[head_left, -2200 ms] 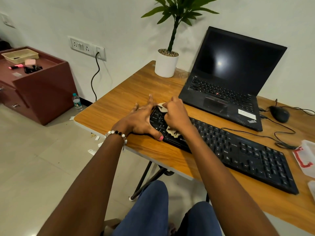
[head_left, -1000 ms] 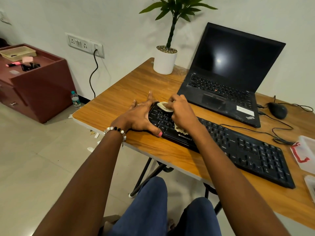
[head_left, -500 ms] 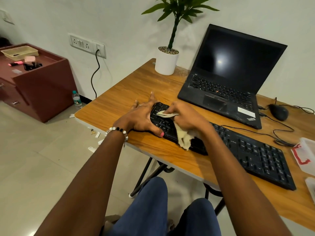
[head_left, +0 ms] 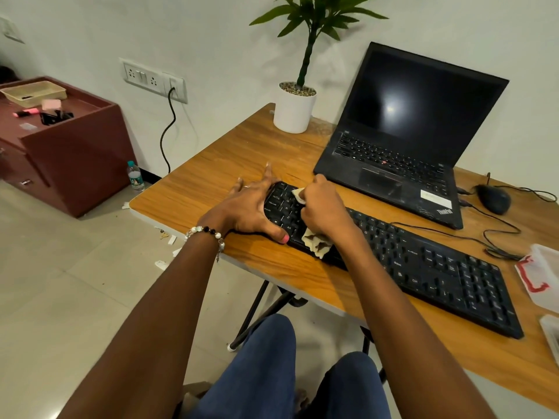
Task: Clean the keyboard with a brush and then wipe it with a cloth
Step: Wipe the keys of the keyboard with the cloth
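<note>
The keyboard lies slantwise across the near part of the desk, in front of the laptop. My right hand bunches the cloth and presses it on the keys at the keyboard's left end, fingers curled round the fabric. My left hand lies spread and flat against that same end, thumb along the front edge, bracing it.

The wiping looks barely begun: most of the board stretches off to my right. To do it well, I judge I should keep the brace firm, press lightly so no key catches, and work row by row toward the far end, refolding the cloth when it soils.

Count: one keyboard, one cloth, one laptop, one mouse, one potted plant. No brush in view. Two clear tubs sit at the desk's right edge, both cut off by the frame.
</note>
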